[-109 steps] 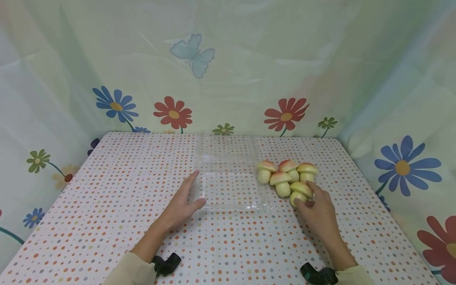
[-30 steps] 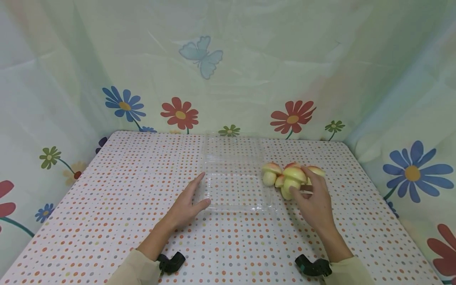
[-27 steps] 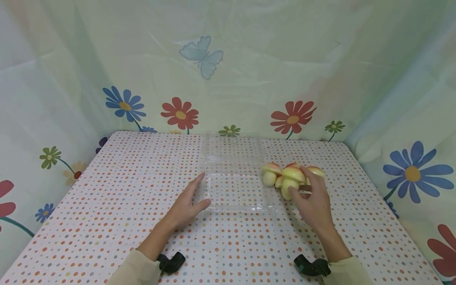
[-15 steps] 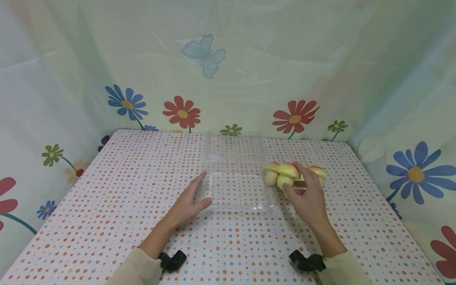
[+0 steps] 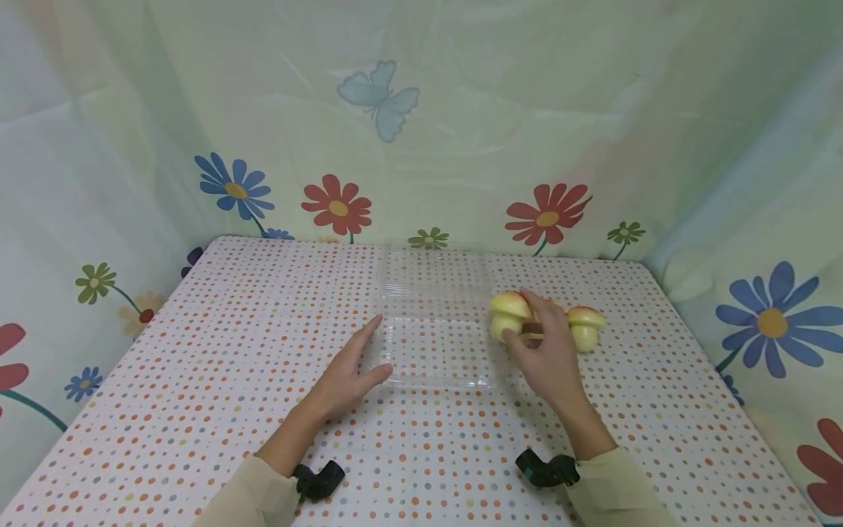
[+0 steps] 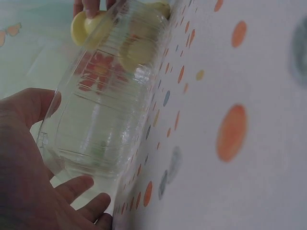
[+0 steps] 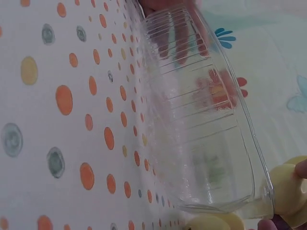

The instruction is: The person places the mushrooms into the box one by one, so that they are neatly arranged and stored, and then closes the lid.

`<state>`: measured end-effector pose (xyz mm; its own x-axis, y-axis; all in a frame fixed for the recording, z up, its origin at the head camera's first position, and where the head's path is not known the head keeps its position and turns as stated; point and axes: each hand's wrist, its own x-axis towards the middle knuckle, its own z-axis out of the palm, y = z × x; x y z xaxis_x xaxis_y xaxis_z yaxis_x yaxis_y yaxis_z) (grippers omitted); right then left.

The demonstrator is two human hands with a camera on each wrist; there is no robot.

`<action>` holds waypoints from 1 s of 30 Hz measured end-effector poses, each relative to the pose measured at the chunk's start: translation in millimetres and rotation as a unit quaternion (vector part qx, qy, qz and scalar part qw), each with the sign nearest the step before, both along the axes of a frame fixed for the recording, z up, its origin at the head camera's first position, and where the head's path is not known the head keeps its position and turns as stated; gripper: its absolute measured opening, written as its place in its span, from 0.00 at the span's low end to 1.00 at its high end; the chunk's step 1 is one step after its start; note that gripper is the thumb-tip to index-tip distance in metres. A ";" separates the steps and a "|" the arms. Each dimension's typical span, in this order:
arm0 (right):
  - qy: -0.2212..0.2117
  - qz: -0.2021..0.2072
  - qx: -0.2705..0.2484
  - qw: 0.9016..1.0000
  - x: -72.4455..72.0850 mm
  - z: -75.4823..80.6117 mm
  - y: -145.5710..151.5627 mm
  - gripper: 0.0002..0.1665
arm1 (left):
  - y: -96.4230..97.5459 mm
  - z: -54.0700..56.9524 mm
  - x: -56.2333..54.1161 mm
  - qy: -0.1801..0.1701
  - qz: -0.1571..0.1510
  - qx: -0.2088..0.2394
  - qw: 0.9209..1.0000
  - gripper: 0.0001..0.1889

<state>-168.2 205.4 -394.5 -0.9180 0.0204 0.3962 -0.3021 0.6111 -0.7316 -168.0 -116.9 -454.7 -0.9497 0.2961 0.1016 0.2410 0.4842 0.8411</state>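
Observation:
My right hand (image 5: 549, 359) pinches a toy mushroom (image 5: 508, 306) with a pale yellow stem and red-tinged cap, raised beside the right wall of a clear plastic clamshell container (image 5: 437, 382). In the right wrist view the held mushroom (image 7: 286, 187) is just outside the container's rim. My left hand (image 5: 339, 380) touches the container's left side, fingers spread and mostly straight. The left wrist view shows its thumb (image 6: 45, 103) at the rim. The container lies with its lid (image 5: 435, 267) folded back and nothing inside.
Another mushroom (image 5: 585, 329) stands right of my right hand, and others are mostly hidden behind that hand. A dotted cloth (image 5: 435, 454) covers the table. Flowered curtains (image 5: 461, 146) close off the back and sides.
The right hand took the nearest mushroom from the group, lifted it and carried it left toward the container. The left hand has stayed at the container's side.

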 end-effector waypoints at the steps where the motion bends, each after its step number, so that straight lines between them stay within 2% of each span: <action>1: 0.003 0.003 0.001 1.000 -0.8 -0.2 -1.0 0.40 | 0.0 -0.3 0.0 0.000 -0.001 0.001 1.000 0.43; 13: 0.027 0.017 0.021 0.999 -9.7 -0.7 -10.9 0.39 | -1.2 1.4 0.1 -0.003 -0.006 0.005 1.000 0.44; 24: 0.016 0.035 0.016 0.999 -12.4 -3.2 -17.9 0.39 | -4.4 1.7 1.1 -0.011 -0.012 0.002 1.000 0.44; 30: 0.010 0.038 0.013 0.999 -15.9 -0.4 -21.9 0.39 | -3.2 1.7 -0.5 -0.010 -0.017 0.015 1.000 0.44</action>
